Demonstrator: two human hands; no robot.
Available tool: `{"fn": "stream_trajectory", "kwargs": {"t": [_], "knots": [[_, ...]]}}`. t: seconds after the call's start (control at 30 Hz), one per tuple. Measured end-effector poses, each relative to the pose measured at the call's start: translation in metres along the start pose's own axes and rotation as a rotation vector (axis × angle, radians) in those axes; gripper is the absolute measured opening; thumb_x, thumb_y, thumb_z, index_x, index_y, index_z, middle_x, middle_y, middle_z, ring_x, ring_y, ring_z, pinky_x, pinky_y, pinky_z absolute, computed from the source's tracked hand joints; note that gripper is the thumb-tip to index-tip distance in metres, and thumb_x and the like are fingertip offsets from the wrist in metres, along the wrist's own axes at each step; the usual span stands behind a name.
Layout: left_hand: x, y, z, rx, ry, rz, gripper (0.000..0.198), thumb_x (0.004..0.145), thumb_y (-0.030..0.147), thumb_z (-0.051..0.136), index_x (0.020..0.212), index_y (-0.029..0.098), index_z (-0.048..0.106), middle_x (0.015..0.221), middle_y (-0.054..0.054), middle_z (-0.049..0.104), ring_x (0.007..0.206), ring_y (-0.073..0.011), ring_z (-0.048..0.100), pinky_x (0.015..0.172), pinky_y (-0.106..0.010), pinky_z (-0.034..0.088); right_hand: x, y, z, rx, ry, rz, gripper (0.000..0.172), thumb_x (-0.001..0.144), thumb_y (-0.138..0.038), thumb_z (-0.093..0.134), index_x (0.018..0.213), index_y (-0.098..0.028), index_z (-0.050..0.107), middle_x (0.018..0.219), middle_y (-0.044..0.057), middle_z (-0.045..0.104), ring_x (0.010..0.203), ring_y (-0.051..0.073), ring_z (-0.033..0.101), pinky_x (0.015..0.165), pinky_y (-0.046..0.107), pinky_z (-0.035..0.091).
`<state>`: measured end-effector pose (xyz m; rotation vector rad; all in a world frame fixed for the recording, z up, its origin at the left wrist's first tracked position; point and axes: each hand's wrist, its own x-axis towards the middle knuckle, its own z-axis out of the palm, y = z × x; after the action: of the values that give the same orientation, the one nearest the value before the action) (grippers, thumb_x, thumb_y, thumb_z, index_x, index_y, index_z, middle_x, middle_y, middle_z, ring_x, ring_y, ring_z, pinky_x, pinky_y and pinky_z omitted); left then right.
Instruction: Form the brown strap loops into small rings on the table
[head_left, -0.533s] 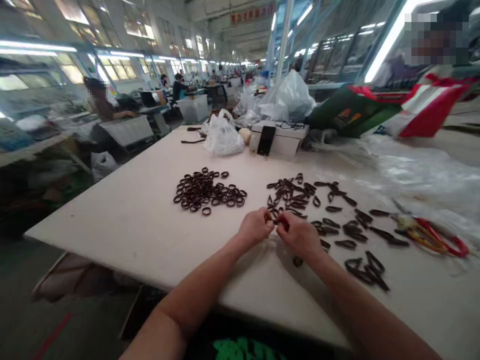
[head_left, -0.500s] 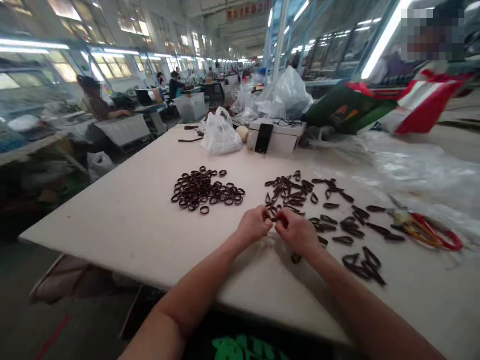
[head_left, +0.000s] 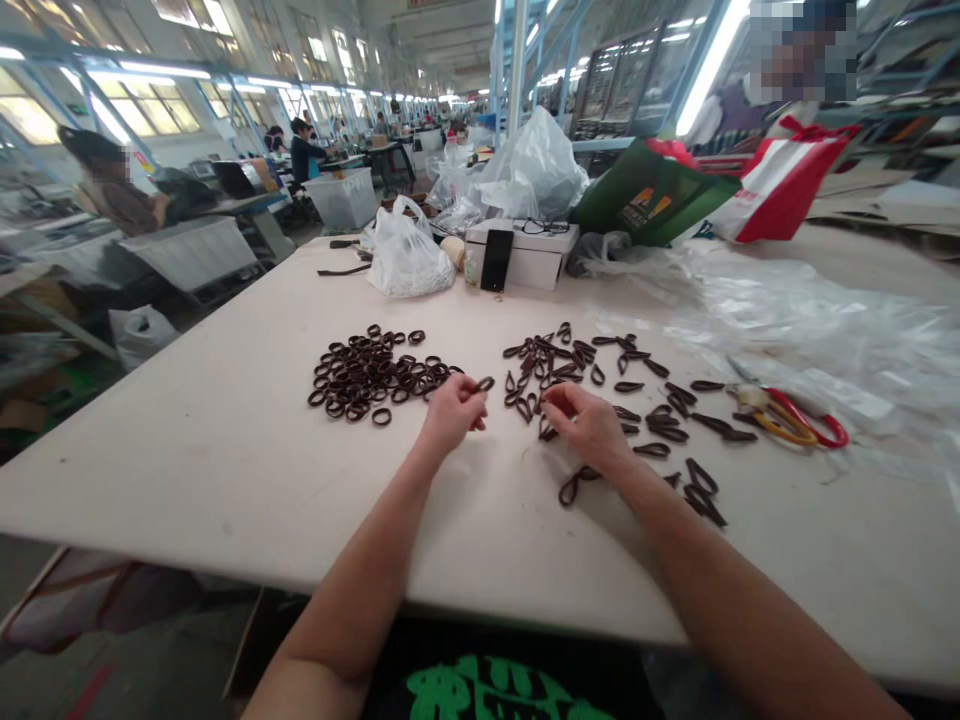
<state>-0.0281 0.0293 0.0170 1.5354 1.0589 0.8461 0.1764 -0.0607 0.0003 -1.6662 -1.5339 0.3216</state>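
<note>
My left hand (head_left: 452, 412) is closed in a pinch on a small dark brown strap loop (head_left: 485, 384), held above the table beside a heap of round brown loops (head_left: 360, 372). To its right, my right hand (head_left: 591, 428) is at the near side of a scatter of flattened, teardrop-shaped brown loops (head_left: 598, 374). Its thumb and fingers come together, and one brown loop (head_left: 546, 430) shows just under the fingertips. I cannot make out whether that loop is gripped or lies on the table. Another pair of loops (head_left: 570, 490) lies below the right wrist.
Scissors with red and yellow handles (head_left: 799, 420) lie at right beside clear plastic sheeting (head_left: 810, 310). Behind stand a white plastic bag (head_left: 409, 255), a white box (head_left: 536, 255) with a phone (head_left: 496, 260) against it, and a green bag (head_left: 649, 195). Co-workers sit beyond the table (head_left: 225, 480).
My hands, together half a second ago, have come apart. The left has moved left toward the round loops with a loop in its fingers; the right stays by the flattened ones. The view has shifted.
</note>
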Motion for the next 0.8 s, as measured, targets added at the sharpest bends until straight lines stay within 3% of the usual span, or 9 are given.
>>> {"fn": "stream_trajectory", "kwargs": {"t": [0.1, 0.13, 0.2, 0.37, 0.43, 0.57, 0.7, 0.8], "knots": [[0.011, 0.001, -0.032, 0.136, 0.374, 0.116, 0.045, 0.077, 0.03, 0.061, 0.117, 0.013, 0.05, 0.058, 0.007, 0.06, 0.043, -0.0113, 0.057, 0.044, -0.02, 0.042, 0.003, 0.007, -0.004, -0.265, 0.058, -0.101, 0.018, 0.089, -0.029, 0.055, 0.097, -0.02, 0.067, 0.089, 0.004, 0.069, 0.081, 0.019, 0.062, 0.072, 0.03, 0.043], [0.013, 0.001, -0.039, 0.154, 0.439, 0.137, 0.053, 0.078, 0.031, 0.061, 0.125, 0.012, 0.046, 0.06, 0.007, 0.061, 0.044, -0.0114, 0.057, 0.046, -0.02, 0.044, 0.002, 0.006, -0.003, -0.348, 0.049, -0.134, 0.017, 0.09, -0.029, 0.055, 0.098, -0.02, 0.068, 0.091, 0.005, 0.069, 0.084, 0.019, 0.061, 0.073, 0.03, 0.043], [0.013, 0.001, -0.045, 0.155, 0.456, 0.151, 0.059, 0.079, 0.032, 0.06, 0.132, 0.011, 0.042, 0.064, 0.006, 0.061, 0.046, -0.0113, 0.058, 0.048, -0.021, 0.045, 0.002, 0.0, 0.002, -0.5, -0.002, -0.185, 0.016, 0.09, -0.032, 0.059, 0.096, -0.021, 0.069, 0.092, 0.005, 0.067, 0.089, 0.021, 0.059, 0.075, 0.03, 0.041], [0.001, -0.003, -0.023, 0.253, 0.244, 0.233, 0.06, 0.081, 0.032, 0.06, 0.135, 0.015, 0.042, 0.078, 0.002, 0.064, 0.057, -0.0115, 0.061, 0.059, -0.023, 0.05, 0.002, -0.013, 0.02, -0.675, -0.127, -0.198, 0.013, 0.086, -0.031, 0.066, 0.088, -0.019, 0.068, 0.092, 0.008, 0.063, 0.09, 0.023, 0.054, 0.078, 0.032, 0.038], [-0.002, -0.004, -0.014, 0.303, 0.203, 0.258, 0.059, 0.082, 0.031, 0.059, 0.137, 0.016, 0.042, 0.082, 0.001, 0.065, 0.06, -0.0119, 0.061, 0.062, -0.025, 0.051, 0.004, -0.012, 0.023, -0.601, -0.146, -0.17, 0.008, 0.087, -0.021, 0.062, 0.084, -0.017, 0.068, 0.091, 0.009, 0.062, 0.09, 0.023, 0.054, 0.079, 0.033, 0.037], [-0.004, -0.002, -0.005, 0.406, 0.081, 0.245, 0.054, 0.082, 0.032, 0.056, 0.133, 0.018, 0.048, 0.084, 0.0, 0.066, 0.06, -0.0122, 0.06, 0.064, -0.026, 0.05, 0.007, -0.009, 0.019, -0.429, -0.177, -0.144, 0.015, 0.089, -0.013, 0.057, 0.079, -0.014, 0.068, 0.091, 0.01, 0.064, 0.089, 0.022, 0.056, 0.08, 0.033, 0.039], [-0.016, 0.001, 0.001, 0.479, -0.133, 0.242, 0.054, 0.077, 0.044, 0.057, 0.125, 0.019, 0.057, 0.093, -0.003, 0.07, 0.067, -0.0163, 0.066, 0.066, -0.028, 0.051, -0.003, -0.024, 0.006, -0.325, -0.24, -0.065, 0.01, 0.093, -0.02, 0.059, 0.094, -0.016, 0.068, 0.094, 0.004, 0.067, 0.086, 0.014, 0.06, 0.076, 0.023, 0.043], [-0.018, -0.005, 0.0, 0.551, -0.251, 0.22, 0.048, 0.077, 0.058, 0.053, 0.109, 0.024, 0.064, 0.086, -0.002, 0.073, 0.07, -0.0214, 0.069, 0.066, -0.031, 0.052, -0.008, -0.031, 0.003, -0.225, -0.322, -0.003, 0.01, 0.092, -0.029, 0.064, 0.098, -0.021, 0.068, 0.09, -0.006, 0.069, 0.082, 0.007, 0.062, 0.073, 0.014, 0.043]]}}
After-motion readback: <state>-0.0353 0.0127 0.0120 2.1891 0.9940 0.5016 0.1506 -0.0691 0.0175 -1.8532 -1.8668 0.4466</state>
